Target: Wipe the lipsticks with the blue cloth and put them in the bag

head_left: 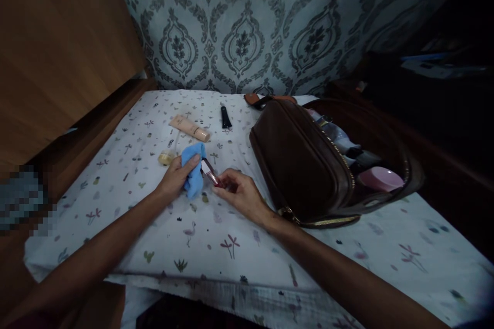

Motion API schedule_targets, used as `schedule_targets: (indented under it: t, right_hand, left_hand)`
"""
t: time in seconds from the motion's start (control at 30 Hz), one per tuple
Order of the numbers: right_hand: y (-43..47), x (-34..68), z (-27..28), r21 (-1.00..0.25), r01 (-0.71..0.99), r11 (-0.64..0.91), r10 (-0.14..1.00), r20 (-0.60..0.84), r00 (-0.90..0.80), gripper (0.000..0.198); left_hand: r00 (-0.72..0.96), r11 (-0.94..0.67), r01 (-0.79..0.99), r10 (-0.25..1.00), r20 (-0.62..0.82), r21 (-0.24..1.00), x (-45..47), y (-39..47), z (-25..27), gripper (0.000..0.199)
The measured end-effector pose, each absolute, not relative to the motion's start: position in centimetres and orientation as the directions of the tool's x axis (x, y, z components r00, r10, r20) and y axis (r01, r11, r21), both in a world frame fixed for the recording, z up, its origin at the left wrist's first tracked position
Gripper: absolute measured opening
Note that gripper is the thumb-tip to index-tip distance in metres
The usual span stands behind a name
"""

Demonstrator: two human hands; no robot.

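Note:
In the head view, my left hand (173,181) is closed on a blue cloth (194,181), its thumb lying over the fabric. My right hand (238,193) pinches the reddish lower end of a slim lip gloss tube (210,173). The tube's dark upper end touches the cloth. Just behind my left hand lies a small yellowish item (165,158), partly hidden. A beige squeeze tube (190,128) rests beyond the cloth, and a small black tube (225,117) lies farther back.
An open brown bag (297,159) with a gold zipper stands on the right, holding a pink item (381,179) and other things. The printed white cloth (239,252) covers the surface. A wooden panel (65,51) rises at left; patterned wallpaper (243,43) is behind.

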State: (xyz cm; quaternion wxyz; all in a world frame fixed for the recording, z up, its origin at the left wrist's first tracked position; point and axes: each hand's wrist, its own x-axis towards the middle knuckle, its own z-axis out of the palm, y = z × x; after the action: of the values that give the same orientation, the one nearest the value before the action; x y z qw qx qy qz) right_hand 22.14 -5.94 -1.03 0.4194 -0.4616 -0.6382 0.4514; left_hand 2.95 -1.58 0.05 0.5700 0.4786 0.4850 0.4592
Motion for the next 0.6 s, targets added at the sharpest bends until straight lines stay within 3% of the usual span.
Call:
schedule_targets:
  t: [0.13, 0.3, 0.43, 0.6]
  right_hand:
    - [-6.0, 21.9, -1.3, -0.984, 0.132, 0.116, 0.967, 0.082, -0.241, 0.022]
    - [-5.9, 21.8, -1.0, -0.998, -0.055, 0.037, 0.949, 0.052, -0.311, 0.039]
    - [-5.8, 21.9, -0.9, -0.995, -0.095, -0.005, 0.951, 0.025, -0.307, 0.044]
    - [-5.6, 22.3, -0.6, -0.978, -0.208, -0.022, 0.947, 0.046, -0.318, 0.042]
  left_hand:
    - [0.135, 0.126, -0.042, 0.984, -0.120, 0.991, 3.6, -2.2, 0.0, 0.059]
    - [0.258, 0.005, 0.129, 0.965, -0.038, 0.992, 4.2, -3.0, 0.5, 0.057]
    - [0.355, -0.105, 0.250, 0.935, 0.010, 0.962, 4.6, -3.4, 0.9, 0.056]
    - [0.451, -0.146, 0.266, 0.892, 0.011, 0.953, 4.7, -3.5, 1.1, 0.047]
